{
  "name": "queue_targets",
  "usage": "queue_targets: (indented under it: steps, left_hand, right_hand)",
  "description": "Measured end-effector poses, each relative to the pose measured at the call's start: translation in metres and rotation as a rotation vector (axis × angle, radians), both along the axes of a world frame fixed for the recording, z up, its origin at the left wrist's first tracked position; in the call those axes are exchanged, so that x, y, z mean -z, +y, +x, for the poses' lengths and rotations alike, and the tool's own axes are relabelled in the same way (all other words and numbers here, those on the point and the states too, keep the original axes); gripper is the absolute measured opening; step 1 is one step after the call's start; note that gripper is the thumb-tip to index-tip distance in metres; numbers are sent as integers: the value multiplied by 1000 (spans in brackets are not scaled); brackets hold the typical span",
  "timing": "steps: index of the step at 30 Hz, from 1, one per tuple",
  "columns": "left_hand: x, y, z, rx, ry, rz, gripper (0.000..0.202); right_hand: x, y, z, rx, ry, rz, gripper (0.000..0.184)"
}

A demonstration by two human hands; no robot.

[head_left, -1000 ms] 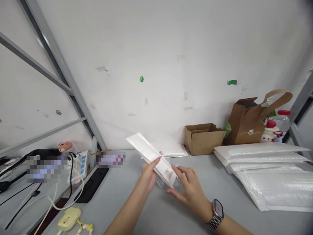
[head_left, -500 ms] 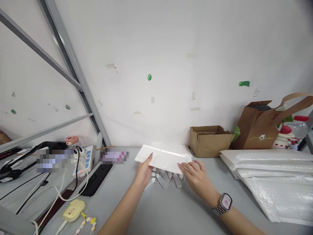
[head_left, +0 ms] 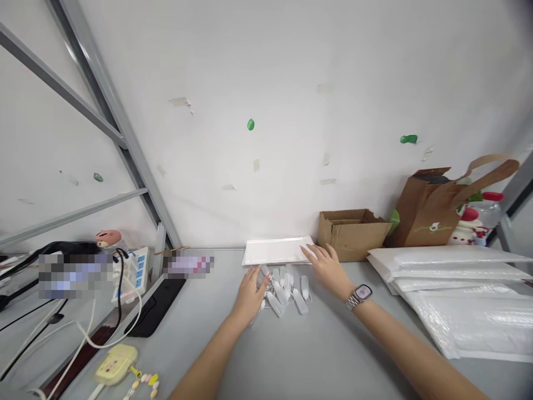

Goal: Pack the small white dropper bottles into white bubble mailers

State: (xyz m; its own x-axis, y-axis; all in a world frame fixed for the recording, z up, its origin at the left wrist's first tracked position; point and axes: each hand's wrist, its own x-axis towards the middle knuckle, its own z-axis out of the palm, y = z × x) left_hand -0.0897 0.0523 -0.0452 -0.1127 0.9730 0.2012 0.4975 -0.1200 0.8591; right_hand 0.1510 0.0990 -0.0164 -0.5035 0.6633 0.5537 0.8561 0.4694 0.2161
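A flat white packet [head_left: 275, 251] lies against the wall at the back of the table. My right hand [head_left: 328, 270], with a watch on its wrist, has its fingers stretched out over the packet's right end. Just in front of the packet is a loose pile of several small translucent tags [head_left: 287, 283] with thin white strings. Over the left side of that pile is my left hand [head_left: 250, 294], palm down with its fingers extended. Whether its fingertips touch the packet or the tags I cannot tell, and part of the pile is hidden beneath it.
An open cardboard box [head_left: 353, 239] stands behind my right hand, with a brown paper bag [head_left: 420, 214] beside it. Bubble mailers [head_left: 466, 311] are stacked at right. On the left are a black phone [head_left: 156, 311], a power strip [head_left: 135, 278], cables and a yellow case [head_left: 116, 364].
The white packet, held up between both hands earlier, now lies down at the wall. My left hand has let go of it and come down by the tags; more of the pile shows.
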Motion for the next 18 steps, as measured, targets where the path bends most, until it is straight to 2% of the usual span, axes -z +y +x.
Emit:
queue_targets:
  steps: [2,4,6,7,9,10,12,15,18]
  left_hand:
    - [1,1,0,16,25,5,51]
    - [2,2,0,21,34,16,49]
    - [2,4,1,17,30,30,46]
    - [2,5,2,14,24,34,46]
    - [2,6,4,11,9,32,45]
    - [2,5,6,13,2,28,45]
    - [1,4,10,26,-10,22,46]
    - [1,1,14,51,-16,21,46]
    - [1,-2,16,63,-17,28,45]
  right_hand:
    - [-8,-23,15,1,130,12,50]
    - [-17,-46,40,40,344,32,40]
    - [-27,-63,72,131,701,60,31]
    - [-32,-70,89,193,928,55,33]
    - [-43,-81,121,340,1311,-49,35]
    - [-48,-84,135,433,1429,-142,35]
    - [-58,-88,155,568,1560,-374,37]
    - [-68,-83,173,609,1644,-647,42]
    - [-69,-68,181,612,1733,-647,35]
